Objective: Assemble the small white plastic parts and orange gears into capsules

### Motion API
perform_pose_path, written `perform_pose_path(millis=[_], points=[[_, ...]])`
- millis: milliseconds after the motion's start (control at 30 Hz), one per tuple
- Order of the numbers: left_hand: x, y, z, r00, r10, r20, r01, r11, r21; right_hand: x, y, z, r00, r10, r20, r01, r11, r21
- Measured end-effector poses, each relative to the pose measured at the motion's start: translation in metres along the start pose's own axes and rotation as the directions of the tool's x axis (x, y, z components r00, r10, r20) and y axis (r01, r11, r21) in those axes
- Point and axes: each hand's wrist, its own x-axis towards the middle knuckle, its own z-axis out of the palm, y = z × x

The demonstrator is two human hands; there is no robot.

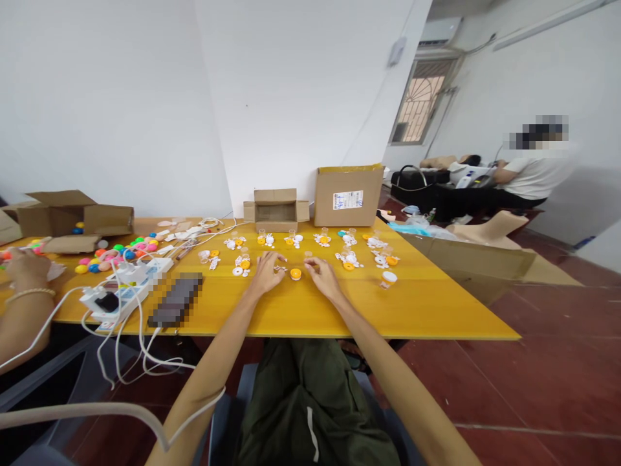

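On the yellow table, an orange round cap-like piece lies between my two hands. My left hand rests to its left, fingers bent and thumb apart, close to small white pieces. To the right of the orange piece is my right hand, its thumb and fingers drawn together. Whatever those fingertips may hold is too small to name. Just beyond them stands a small clear cup. Groups of white and orange pieces with clear cups, such as one group, lie around both hands. A white-lidded cup stands farther right.
An open cardboard box and a taller closed carton stand at the back. To the left are a phone, a power strip with cables, colourful balls and another person's hand. Another person sits far right.
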Motion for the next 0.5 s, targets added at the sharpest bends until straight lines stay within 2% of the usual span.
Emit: perform_pose_path(millis=[133, 267, 500], points=[[-0.002, -0.003, -0.001, 1.0, 0.001, -0.004, 0.0, 0.998, 0.066, 0.0, -0.002, 0.0, 1.0, 0.013, -0.023, -0.014, 0.999, -0.045], [-0.003, -0.005, 0.0, 0.999, 0.021, 0.041, -0.025, 0.996, 0.09, -0.002, -0.007, 0.001, 0.999, -0.041, -0.013, 0.04, 0.995, -0.086], [-0.002, -0.009, 0.002, 0.995, 0.064, 0.074, -0.072, 0.993, 0.099, -0.002, -0.015, 0.004, 0.986, -0.119, 0.113, 0.138, 0.973, -0.185]])
